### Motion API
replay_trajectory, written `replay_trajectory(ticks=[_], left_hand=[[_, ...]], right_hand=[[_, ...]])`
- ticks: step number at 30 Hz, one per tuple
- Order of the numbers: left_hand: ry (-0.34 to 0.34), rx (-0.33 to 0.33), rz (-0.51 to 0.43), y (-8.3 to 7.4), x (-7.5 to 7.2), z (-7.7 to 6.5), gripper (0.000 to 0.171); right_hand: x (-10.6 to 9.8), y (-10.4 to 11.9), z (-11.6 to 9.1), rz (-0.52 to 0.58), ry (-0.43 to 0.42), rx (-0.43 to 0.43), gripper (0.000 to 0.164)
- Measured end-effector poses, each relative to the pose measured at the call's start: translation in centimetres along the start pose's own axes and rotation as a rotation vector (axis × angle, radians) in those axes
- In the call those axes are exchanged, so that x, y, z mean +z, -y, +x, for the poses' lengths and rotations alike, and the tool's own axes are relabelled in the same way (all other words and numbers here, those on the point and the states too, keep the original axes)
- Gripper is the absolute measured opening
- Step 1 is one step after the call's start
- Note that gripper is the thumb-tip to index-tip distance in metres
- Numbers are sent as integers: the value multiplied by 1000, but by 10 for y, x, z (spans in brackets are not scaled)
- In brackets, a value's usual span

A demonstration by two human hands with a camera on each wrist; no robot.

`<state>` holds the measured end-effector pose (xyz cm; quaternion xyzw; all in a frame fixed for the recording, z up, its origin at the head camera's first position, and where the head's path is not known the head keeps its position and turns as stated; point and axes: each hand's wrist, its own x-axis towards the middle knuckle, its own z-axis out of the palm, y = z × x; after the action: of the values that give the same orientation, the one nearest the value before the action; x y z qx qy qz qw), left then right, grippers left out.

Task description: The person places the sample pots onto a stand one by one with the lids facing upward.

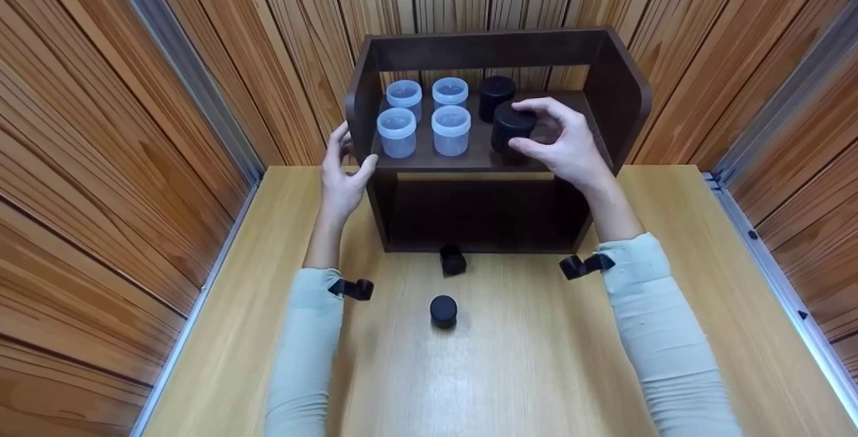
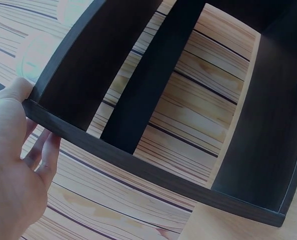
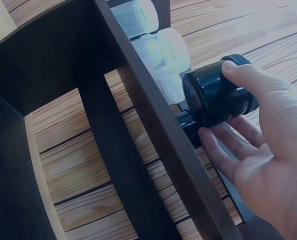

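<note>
Though likely light, stiff, slippery, best held round sides: black cylindrical plastic jar (image 1: 511, 130), pinched, right hand (image 1: 568, 145); dark-brown two-tier wooden shelf (image 1: 482, 52), gripped, left hand (image 1: 342, 185).

Black jar (image 3: 213, 92) in the right hand (image 1: 556, 139): hard-looking plastic, smooth and glossy, bright glints on its side
Second black jar (image 1: 496, 96) just beyond the right hand: apparently plastic, darkly smooth
Four pale jars (image 1: 451, 135) between the hands: translucent plastic, smooth, slightly cloudy
Shelf (image 1: 482, 53) against the left hand (image 1: 342, 179): dark wood-look boards, smooth, low sheen
Desk (image 1: 523, 356) below the hands: pale wood grain, smooth, softly shiny
Walls (image 1: 295, 41) beyond the hands: boldly streaked wood-grain panels
Rails (image 1: 194, 68) outside both hands: grey metal, dull
Sleeves (image 1: 305, 350) behind the hands: matt cloth, finely wrinkled
</note>
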<state>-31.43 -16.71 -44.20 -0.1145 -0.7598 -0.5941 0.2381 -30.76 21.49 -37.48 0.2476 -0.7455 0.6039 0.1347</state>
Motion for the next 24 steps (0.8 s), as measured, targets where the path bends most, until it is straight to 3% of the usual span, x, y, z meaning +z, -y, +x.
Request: replay_trajectory(ticks=[24], left_hand=[[-14,17,-9,0,2,-1,66]], right_hand=[[20,-12,7,-67,-39,115,52]])
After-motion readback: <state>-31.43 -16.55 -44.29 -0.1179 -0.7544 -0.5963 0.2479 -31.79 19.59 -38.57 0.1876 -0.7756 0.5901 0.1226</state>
